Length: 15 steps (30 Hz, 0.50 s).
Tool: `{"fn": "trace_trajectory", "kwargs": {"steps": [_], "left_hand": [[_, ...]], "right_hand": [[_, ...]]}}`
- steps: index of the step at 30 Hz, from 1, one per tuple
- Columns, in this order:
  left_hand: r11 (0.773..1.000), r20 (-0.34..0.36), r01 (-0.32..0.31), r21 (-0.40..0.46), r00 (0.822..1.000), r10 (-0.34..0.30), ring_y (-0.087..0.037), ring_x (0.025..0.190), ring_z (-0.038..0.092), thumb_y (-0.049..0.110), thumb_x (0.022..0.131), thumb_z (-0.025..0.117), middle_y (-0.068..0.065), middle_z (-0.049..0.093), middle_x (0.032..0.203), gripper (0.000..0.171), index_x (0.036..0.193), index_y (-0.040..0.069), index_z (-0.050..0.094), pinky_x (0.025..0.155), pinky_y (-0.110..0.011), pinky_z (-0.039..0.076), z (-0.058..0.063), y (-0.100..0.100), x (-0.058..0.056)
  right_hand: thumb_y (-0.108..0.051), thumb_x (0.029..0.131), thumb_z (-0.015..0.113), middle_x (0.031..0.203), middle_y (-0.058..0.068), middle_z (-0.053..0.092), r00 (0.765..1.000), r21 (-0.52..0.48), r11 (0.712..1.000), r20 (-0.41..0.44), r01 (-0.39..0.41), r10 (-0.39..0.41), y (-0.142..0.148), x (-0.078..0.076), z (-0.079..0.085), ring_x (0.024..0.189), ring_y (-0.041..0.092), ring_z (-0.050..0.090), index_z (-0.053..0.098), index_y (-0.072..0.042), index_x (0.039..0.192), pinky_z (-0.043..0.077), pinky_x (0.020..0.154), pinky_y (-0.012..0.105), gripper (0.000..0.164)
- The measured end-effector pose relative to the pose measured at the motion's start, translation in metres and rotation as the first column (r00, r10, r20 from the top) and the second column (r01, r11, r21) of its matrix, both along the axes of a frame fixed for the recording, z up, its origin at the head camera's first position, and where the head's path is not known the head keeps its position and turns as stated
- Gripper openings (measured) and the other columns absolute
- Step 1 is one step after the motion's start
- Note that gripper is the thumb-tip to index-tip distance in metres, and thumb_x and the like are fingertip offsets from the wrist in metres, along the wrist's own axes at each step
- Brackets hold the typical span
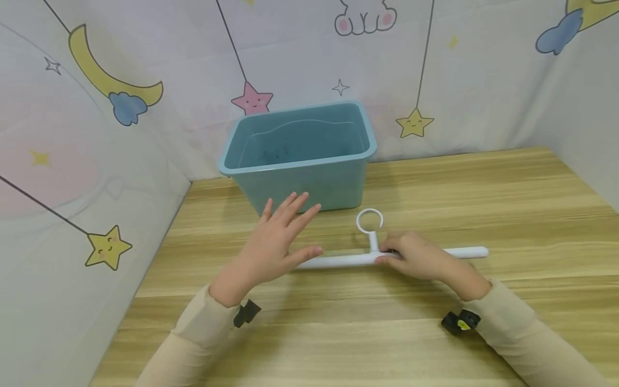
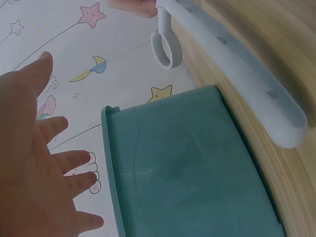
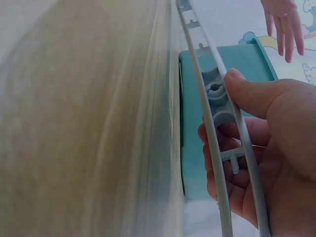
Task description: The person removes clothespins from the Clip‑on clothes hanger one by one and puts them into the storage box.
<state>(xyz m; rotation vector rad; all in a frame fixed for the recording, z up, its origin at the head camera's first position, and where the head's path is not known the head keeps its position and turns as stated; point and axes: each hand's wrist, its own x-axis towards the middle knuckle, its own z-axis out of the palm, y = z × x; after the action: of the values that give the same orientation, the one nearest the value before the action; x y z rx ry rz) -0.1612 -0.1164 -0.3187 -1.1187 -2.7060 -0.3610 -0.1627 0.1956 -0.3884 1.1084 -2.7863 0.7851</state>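
Note:
A white plastic hanger [image 1: 345,261] with a ring-shaped hook lies across the view, its long bar running left to right and the ring toward the back. My right hand [image 1: 419,257] pinches the bar just right of the hook's stem, thumb on the near side. From the right wrist view, the hanger [image 3: 209,106] shows its hollow ribbed underside, with the right hand's fingers [image 3: 237,192] behind it. My left hand [image 1: 275,242] is spread with straight fingers near the bar's left end, holding nothing. In the left wrist view the left hand [image 2: 34,163] is apart from the hanger [image 2: 247,74].
A blue-green plastic bin [image 1: 300,165] stands at the back of the wooden table [image 1: 329,338], behind the hanger. A white curtain [image 1: 300,54] printed with stars and moons hangs behind and along the sides.

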Motion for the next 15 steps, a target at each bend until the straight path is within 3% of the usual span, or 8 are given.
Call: {"fn": "trace_trajectory", "kwargs": {"steps": [6, 15], "left_hand": [[1.0, 0.012, 0.003, -0.017, 1.0, -0.002, -0.031, 0.147, 0.014, 0.067, 0.093, 0.038, -0.01, 0.02, 0.159, 0.077, 0.153, 0.02, 0.029, 0.113, -0.064, 0.006, -0.0017, 0.0016, -0.0003], [0.999, 0.032, -0.007, -0.036, 0.999, 0.009, -0.03, 0.148, 0.012, 0.054, 0.091, 0.058, -0.01, 0.019, 0.16, 0.077, 0.153, 0.022, 0.027, 0.113, -0.063, 0.005, -0.0005, 0.0054, 0.0003]], "right_hand": [[-0.025, 0.09, 0.069, 0.072, -0.009, 0.053, 0.999, 0.015, 1.0, 0.033, -0.021, 0.021, 0.0005, -0.0016, -0.0012, 0.066, 0.004, 0.044, 0.068, -0.013, 0.078, 0.041, 0.059, 0.024, 0.017], [-0.024, 0.089, 0.07, 0.072, -0.01, 0.057, 0.996, -0.006, 0.998, 0.064, -0.066, 0.066, 0.0028, -0.009, -0.0093, 0.066, 0.002, 0.048, 0.069, -0.013, 0.077, 0.045, 0.061, 0.025, 0.016]]}}
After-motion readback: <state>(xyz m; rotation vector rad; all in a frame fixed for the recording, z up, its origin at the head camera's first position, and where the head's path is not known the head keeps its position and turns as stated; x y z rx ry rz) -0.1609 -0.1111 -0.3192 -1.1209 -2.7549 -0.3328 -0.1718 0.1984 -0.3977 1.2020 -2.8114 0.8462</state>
